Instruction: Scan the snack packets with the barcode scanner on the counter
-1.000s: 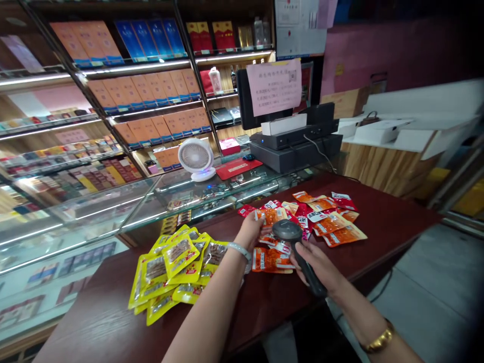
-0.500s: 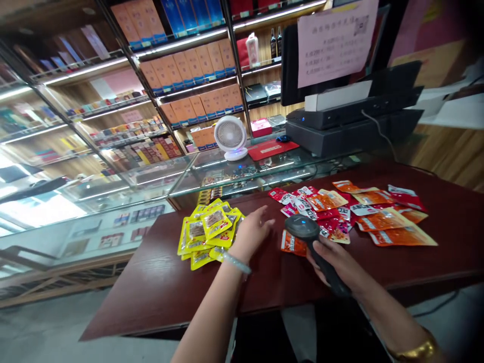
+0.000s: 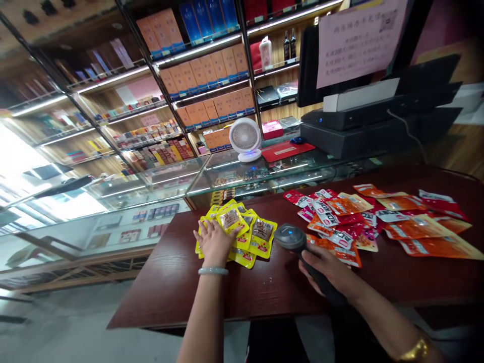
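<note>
My left hand (image 3: 215, 243) lies over the left side of a pile of yellow snack packets (image 3: 260, 231), fingers spread; it hides part of the pile. In my right hand (image 3: 328, 262) is a black handheld barcode scanner (image 3: 293, 237), gripped by its handle, its head pointing left toward the yellow packets. Just beyond the scanner lies a heap of red, white and orange snack packets (image 3: 336, 224). Farther right rests a group of larger orange packets (image 3: 423, 227), overlapping one another. All of these packets are on the dark red-brown table (image 3: 162, 290).
A glass display counter (image 3: 212, 171) runs behind the table, bearing a white fan (image 3: 245, 138) and a red folder (image 3: 287, 151). At the right stands a black cash-register unit (image 3: 363, 133) with a pink notice (image 3: 359, 45) on its screen. Shelves of boxes (image 3: 204, 73) line the wall.
My left hand has moved left, from the right side of the yellow pile onto its left side, fingers spreading. More yellow packets show at the right. The scanner remains in my right hand.
</note>
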Tool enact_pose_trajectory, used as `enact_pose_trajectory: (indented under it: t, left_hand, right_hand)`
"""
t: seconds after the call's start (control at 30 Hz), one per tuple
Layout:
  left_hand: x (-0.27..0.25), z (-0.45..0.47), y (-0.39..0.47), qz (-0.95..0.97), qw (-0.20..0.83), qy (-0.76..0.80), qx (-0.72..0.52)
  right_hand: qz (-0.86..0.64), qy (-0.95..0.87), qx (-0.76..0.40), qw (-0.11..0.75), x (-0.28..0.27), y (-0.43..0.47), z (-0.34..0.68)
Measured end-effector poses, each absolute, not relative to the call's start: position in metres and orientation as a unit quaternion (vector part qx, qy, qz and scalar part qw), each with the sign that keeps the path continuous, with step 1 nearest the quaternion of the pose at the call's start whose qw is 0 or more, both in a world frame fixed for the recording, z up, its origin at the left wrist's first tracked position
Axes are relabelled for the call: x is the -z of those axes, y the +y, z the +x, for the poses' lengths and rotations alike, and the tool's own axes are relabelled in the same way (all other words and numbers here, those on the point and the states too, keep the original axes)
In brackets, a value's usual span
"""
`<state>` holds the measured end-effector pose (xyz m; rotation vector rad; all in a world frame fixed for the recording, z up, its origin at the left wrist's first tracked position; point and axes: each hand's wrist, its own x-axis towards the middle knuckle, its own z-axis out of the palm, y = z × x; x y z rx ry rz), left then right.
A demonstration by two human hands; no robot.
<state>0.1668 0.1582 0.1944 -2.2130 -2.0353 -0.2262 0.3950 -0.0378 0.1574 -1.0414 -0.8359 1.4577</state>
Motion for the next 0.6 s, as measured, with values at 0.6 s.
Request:
enact_pose_trajectory:
  t: [0.6]
  left_hand:
    - [-0.215,0.197,0.16,-0.759,-0.067,-0.594,0.259]
  right_hand:
    - [-0.343,-0.281,-0.624,0.644,-0.199,0.062,0.39]
